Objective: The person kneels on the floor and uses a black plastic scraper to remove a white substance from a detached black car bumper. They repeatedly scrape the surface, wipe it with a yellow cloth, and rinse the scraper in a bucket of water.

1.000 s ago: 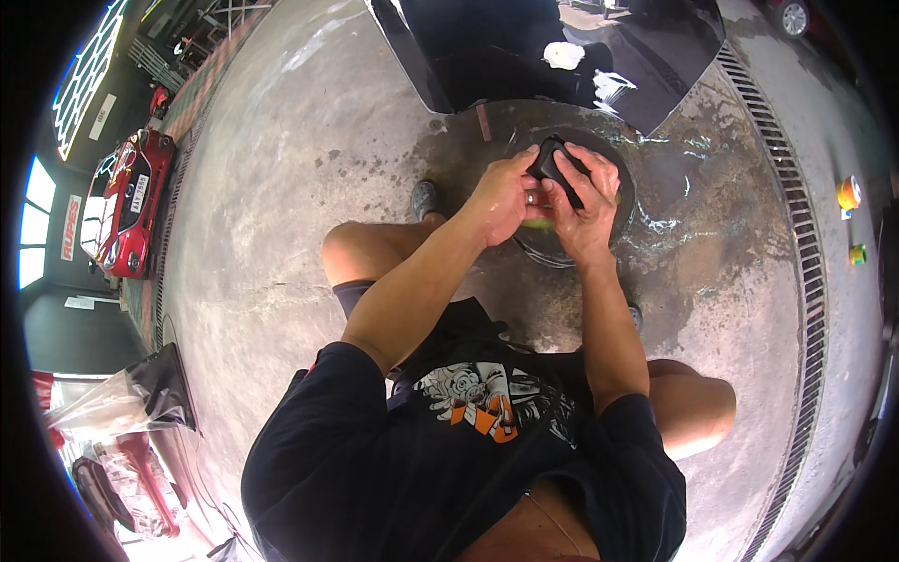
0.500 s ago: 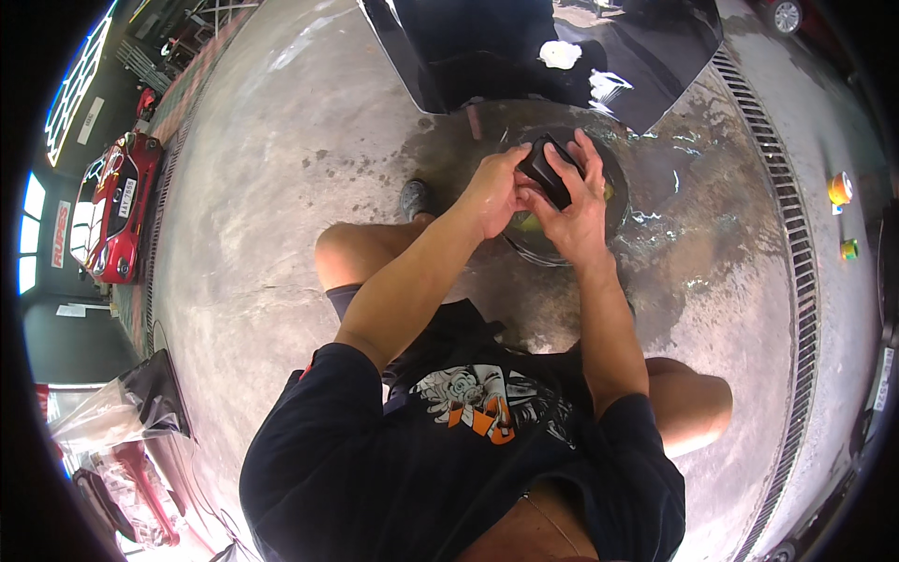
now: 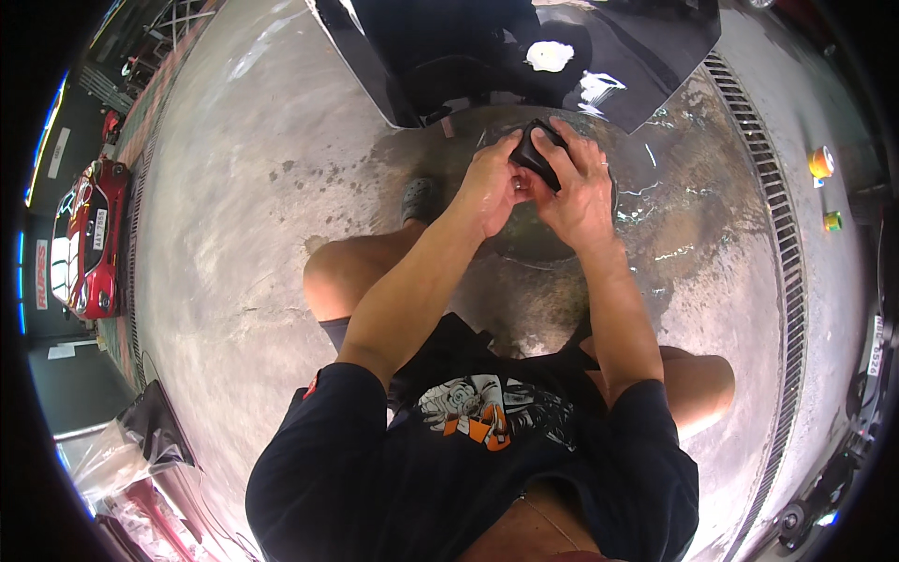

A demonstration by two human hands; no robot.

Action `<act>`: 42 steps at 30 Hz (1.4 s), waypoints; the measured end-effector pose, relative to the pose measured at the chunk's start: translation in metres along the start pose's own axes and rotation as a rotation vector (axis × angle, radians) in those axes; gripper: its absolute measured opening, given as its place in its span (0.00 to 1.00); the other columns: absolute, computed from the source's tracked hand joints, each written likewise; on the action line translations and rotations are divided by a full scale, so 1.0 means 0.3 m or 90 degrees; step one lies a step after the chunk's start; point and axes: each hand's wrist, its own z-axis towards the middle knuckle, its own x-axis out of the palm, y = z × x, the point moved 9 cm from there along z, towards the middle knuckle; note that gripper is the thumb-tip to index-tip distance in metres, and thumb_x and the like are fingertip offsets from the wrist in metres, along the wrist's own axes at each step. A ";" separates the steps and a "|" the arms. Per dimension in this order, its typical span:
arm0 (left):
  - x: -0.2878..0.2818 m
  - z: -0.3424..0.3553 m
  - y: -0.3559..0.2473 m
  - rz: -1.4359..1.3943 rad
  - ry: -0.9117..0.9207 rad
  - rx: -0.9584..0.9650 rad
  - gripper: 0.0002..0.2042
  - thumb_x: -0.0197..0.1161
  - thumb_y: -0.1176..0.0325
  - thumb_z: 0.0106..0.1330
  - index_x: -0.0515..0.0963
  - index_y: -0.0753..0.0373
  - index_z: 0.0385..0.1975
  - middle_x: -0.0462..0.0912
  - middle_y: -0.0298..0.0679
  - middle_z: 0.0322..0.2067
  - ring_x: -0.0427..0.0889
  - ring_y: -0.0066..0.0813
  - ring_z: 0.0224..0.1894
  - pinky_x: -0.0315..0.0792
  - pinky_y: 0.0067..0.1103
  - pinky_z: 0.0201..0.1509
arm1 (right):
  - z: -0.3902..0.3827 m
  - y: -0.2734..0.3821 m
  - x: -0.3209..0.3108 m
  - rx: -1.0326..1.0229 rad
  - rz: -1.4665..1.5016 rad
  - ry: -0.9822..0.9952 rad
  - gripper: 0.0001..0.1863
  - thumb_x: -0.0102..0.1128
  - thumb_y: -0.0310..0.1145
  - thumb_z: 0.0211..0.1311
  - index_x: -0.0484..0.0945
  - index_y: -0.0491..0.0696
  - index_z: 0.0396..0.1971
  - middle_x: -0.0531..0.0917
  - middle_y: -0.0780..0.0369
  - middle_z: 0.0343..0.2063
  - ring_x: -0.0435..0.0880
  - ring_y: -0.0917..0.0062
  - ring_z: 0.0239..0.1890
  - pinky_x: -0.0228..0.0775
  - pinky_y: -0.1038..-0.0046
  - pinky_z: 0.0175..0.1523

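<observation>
A black block [image 3: 537, 157] is held up between the left hand [image 3: 493, 185] and right hand [image 3: 579, 192], each grip curled round it; if either is loosened, it could be dropped onto the wet floor [image 3: 688, 245]. Beyond, the glossy black panel [image 3: 449, 61] could be scratched by a knock.

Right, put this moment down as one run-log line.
left hand: holding black block | right hand: holding same block | ahead: glossy black car panel | far right: drain grate, orange container beyond
</observation>
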 end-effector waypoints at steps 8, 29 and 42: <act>0.074 0.097 -0.009 -0.167 0.039 0.026 0.15 0.53 0.56 0.79 0.80 0.57 0.53 0.87 0.34 0.45 0.83 0.28 0.52 0.74 0.32 0.60 | 0.097 -0.054 -0.091 -0.076 0.006 -0.221 0.27 0.79 0.27 0.55 0.84 0.47 0.58 0.85 0.53 0.57 0.83 0.57 0.54 0.73 0.58 0.59; -0.010 0.279 -0.167 -0.279 0.101 0.183 0.16 0.65 0.71 0.66 0.82 0.64 0.53 0.88 0.39 0.51 0.86 0.35 0.56 0.75 0.34 0.68 | 0.207 -0.099 0.042 -0.138 -0.147 -0.427 0.29 0.75 0.24 0.55 0.86 0.55 0.60 0.81 0.44 0.58 0.82 0.53 0.54 0.71 0.56 0.58; 0.002 0.241 -0.204 -0.348 0.061 0.220 0.14 0.62 0.75 0.55 0.84 0.62 0.42 0.89 0.38 0.45 0.86 0.35 0.51 0.74 0.33 0.67 | 0.179 -0.057 0.033 -0.173 -0.183 -0.467 0.34 0.74 0.18 0.47 0.87 0.57 0.58 0.81 0.46 0.57 0.80 0.55 0.52 0.72 0.58 0.56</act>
